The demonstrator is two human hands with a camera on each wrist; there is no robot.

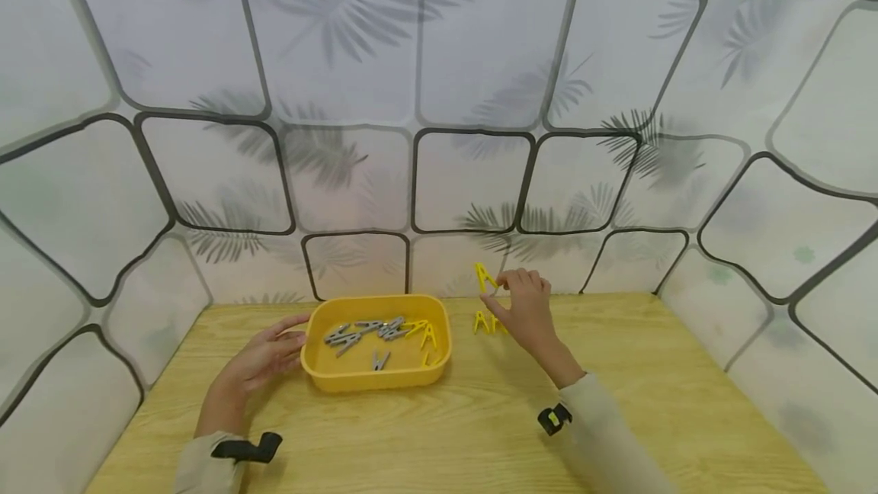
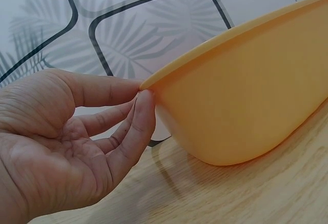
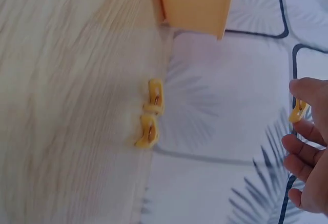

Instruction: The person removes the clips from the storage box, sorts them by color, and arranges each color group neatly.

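Note:
My left hand (image 1: 270, 353) is at the left end of a yellow plastic basin (image 1: 377, 381), pinching its rim with thumb and fingertips, as the left wrist view shows up close. Inside the basin are several grey clothespins (image 1: 345, 340) and, towards its right side, a few yellow clothespins (image 1: 428, 335). Raised above the table to the right, my right hand (image 1: 527, 311) holds one yellow clothespin (image 1: 484, 277) between thumb and index finger. Below it, two yellow clothespins (image 3: 154, 97) stand side by side on the table, partly behind the hand in the head view.
The wooden table (image 1: 411, 441) runs back to a wall (image 1: 473, 181) covered with a leaf and rounded-block pattern. Similar patterned surfaces rise on the left and right. The basin stands near the table's back edge.

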